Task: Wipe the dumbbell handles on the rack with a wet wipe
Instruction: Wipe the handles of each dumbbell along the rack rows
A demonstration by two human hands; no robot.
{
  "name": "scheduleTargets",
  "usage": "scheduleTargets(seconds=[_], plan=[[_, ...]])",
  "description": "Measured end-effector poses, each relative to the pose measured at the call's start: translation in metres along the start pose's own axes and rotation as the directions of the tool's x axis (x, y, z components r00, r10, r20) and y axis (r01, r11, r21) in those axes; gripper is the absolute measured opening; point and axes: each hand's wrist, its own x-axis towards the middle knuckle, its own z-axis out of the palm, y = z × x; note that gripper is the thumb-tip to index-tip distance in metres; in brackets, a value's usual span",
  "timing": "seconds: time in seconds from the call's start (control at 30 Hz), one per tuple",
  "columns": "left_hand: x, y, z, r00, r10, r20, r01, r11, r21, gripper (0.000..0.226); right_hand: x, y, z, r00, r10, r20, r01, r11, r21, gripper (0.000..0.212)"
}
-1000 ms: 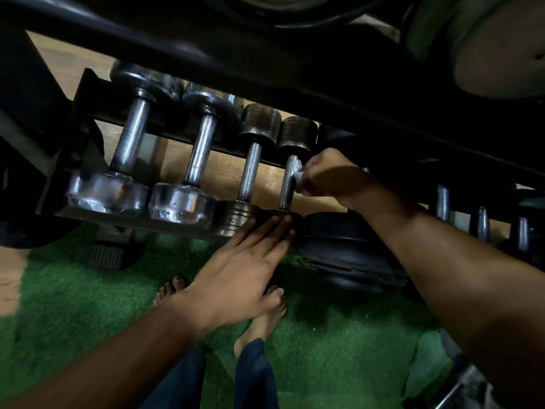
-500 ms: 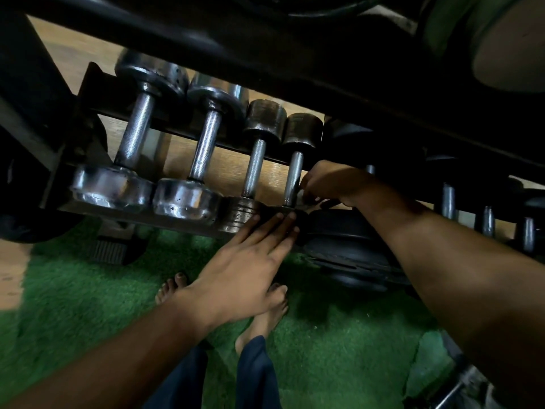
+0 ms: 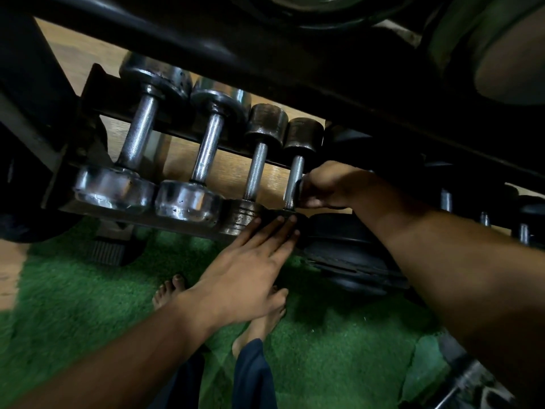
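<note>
Several metal dumbbells lie side by side on the black rack (image 3: 88, 211). My right hand (image 3: 327, 185) is curled against the lower part of the knurled handle (image 3: 295, 172) of the small dark dumbbell (image 3: 303, 137), fourth from the left. The wet wipe is hidden inside that hand. My left hand (image 3: 250, 261) lies flat with straight fingers, pressing on the near heads of the two small dumbbells at the rack's front rail. Left of these stand two larger chrome dumbbells (image 3: 203, 149).
A black upper rack beam (image 3: 265, 63) hangs low overhead, with big weight plates (image 3: 501, 48) at top right. Black rubber dumbbells (image 3: 348, 252) fill the rack to the right. My bare feet (image 3: 259, 320) stand on green turf (image 3: 73, 305).
My right hand slid down the fourth dumbbell's handle from its upper end to its lower end; the white wipe seen earlier is now hidden. The left hand stayed put.
</note>
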Motion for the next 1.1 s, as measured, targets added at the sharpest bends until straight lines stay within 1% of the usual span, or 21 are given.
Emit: scheduleTargets(seconds=[0.03,0.07,0.1,0.13,0.17,0.2,0.23,0.27,0.3,0.4,0.43,0.47,0.53,0.6,0.7,0.73,0.8,0.9,1.03,1.1], plan=[[0.000,0.000,0.000,1.000,0.000,-0.001,0.000,1.000,-0.001,0.098,0.001,0.002,0.001,1.000,-0.008,0.017,0.010,0.987,-0.158,0.017],[-0.001,0.000,0.000,1.000,0.002,-0.003,-0.002,1.000,-0.002,0.098,0.001,0.002,0.003,0.999,-0.046,0.014,0.048,0.938,-0.342,0.011],[-0.001,0.000,0.000,1.000,0.004,-0.005,-0.004,1.000,-0.003,0.097,-0.002,0.000,0.005,0.994,-0.108,0.000,0.092,0.845,-0.527,0.005],[-0.001,0.001,-0.001,1.000,0.005,-0.008,-0.005,1.000,-0.005,0.097,-0.006,-0.003,0.007,0.987,-0.161,-0.005,0.115,0.729,-0.675,0.003],[-0.001,0.001,-0.001,1.000,0.007,-0.011,-0.007,1.000,-0.008,0.097,-0.013,-0.008,0.008,0.982,-0.191,0.005,0.123,0.613,-0.780,0.008],[-0.001,0.001,-0.001,1.000,0.008,-0.013,-0.008,1.000,-0.011,0.097,-0.018,-0.011,0.008,0.975,-0.221,0.034,0.145,0.509,-0.848,0.011],[-0.001,0.000,-0.001,1.000,0.007,-0.017,-0.007,1.000,-0.012,0.097,-0.025,-0.014,0.007,0.965,-0.254,0.064,0.172,0.429,-0.887,0.010],[-0.001,0.000,0.000,1.000,0.005,-0.022,-0.005,1.000,-0.009,0.097,-0.030,-0.017,0.006,0.950,-0.301,0.087,0.199,0.364,-0.910,0.008],[-0.001,-0.001,0.001,1.000,0.004,-0.028,-0.004,1.000,-0.004,0.097,-0.033,-0.020,0.005,0.927,-0.362,0.095,0.226,0.339,-0.913,0.007],[-0.001,-0.001,0.001,0.999,0.004,-0.032,-0.004,1.000,0.006,0.097,-0.035,-0.029,0.002,0.836,-0.548,0.029,0.294,0.402,-0.867,0.008],[-0.001,-0.001,0.001,0.999,0.003,-0.032,-0.003,1.000,0.006,0.097,-0.034,-0.032,0.002,0.800,-0.599,0.029,0.327,0.395,-0.859,0.010],[-0.001,0.000,0.000,1.000,0.003,-0.030,-0.003,1.000,0.005,0.097,-0.033,-0.035,0.004,0.772,-0.634,0.048,0.353,0.364,-0.862,0.012],[-0.001,0.000,0.000,1.000,0.005,-0.030,-0.005,1.000,0.002,0.097,-0.030,-0.037,0.008,0.740,-0.662,0.121,0.377,0.259,-0.889,0.013],[-0.001,0.000,0.000,0.999,0.003,-0.032,-0.003,1.000,0.000,0.097,-0.025,-0.034,0.014,0.748,-0.634,0.197,0.370,0.151,-0.917,0.012],[0.000,0.000,0.001,1.000,0.002,-0.030,-0.002,1.000,0.011,0.098,-0.020,-0.033,0.026,0.757,-0.596,0.268,0.270,-0.088,-0.959,0.009],[0.000,0.000,0.002,1.000,0.002,-0.029,-0.001,1.000,0.011,0.099,-0.021,-0.036,0.030,0.759,-0.592,0.270,0.234,-0.139,-0.962,0.008],[0.000,-0.001,0.003,0.999,0.001,-0.032,-0.001,1.000,0.011,0.098,-0.025,-0.043,0.035,0.779,-0.561,0.280,0.211,-0.185,-0.960,0.009],[0.000,-0.001,0.002,0.999,-0.007,-0.039,0.007,1.000,0.005,0.098,-0.031,-0.046,0.041,0.838,-0.448,0.312,0.240,-0.211,-0.947,0.013],[0.000,0.000,0.001,0.999,-0.006,-0.041,0.006,1.000,0.004,0.098,-0.036,-0.042,0.049,0.839,-0.449,0.307,0.193,-0.282,-0.940,0.016],[0.001,0.000,0.001,0.999,-0.007,-0.036,0.007,1.000,0.000,0.097,-0.036,-0.042,0.052,0.863,-0.397,0.313,0.211,-0.280,-0.936,0.015]])
